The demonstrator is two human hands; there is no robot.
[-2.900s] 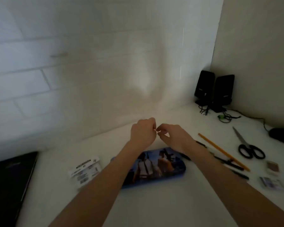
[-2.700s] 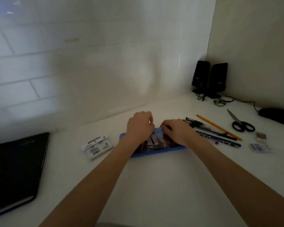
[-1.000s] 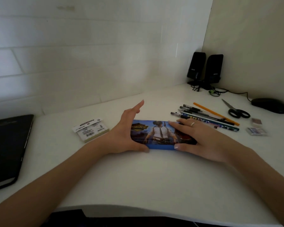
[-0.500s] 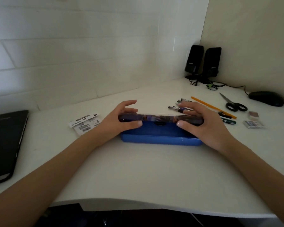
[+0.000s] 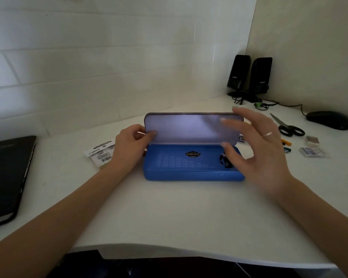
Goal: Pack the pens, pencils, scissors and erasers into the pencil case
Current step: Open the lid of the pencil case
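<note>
Opening the pencil case (image 5: 193, 167) is the step in hand. The blue case sits at desk centre, its lid (image 5: 189, 128) raised nearly upright on the far hinge, and the tray looks empty apart from printed markings and a dark patch partly hidden at its right end.

The left hand (image 5: 129, 149) pinches the lid's left edge between thumb and curled fingers. The right hand (image 5: 257, 149) hovers at the lid's right end, fingers spread and relaxed. Whether they touch the lid cannot be told, as the hand is blurred.

The scissors (image 5: 287, 127) lie at two o'clock from the case, well apart. Two erasers (image 5: 312, 146) lie at three o'clock. The pens and pencils (image 5: 285, 144) are mostly hidden behind the right hand.

In my judgement, the lid should be carried fully back until it rests on its own, with the left hand steadying it so the tray does not slide. The right hand is then free for the pens. Long items should go in lengthwise first, the erasers last.

Also noted: a laptop (image 5: 6, 177) at nine o'clock, speakers (image 5: 249, 77) at one o'clock, a mouse (image 5: 328, 119) and a label card (image 5: 100, 154).
</note>
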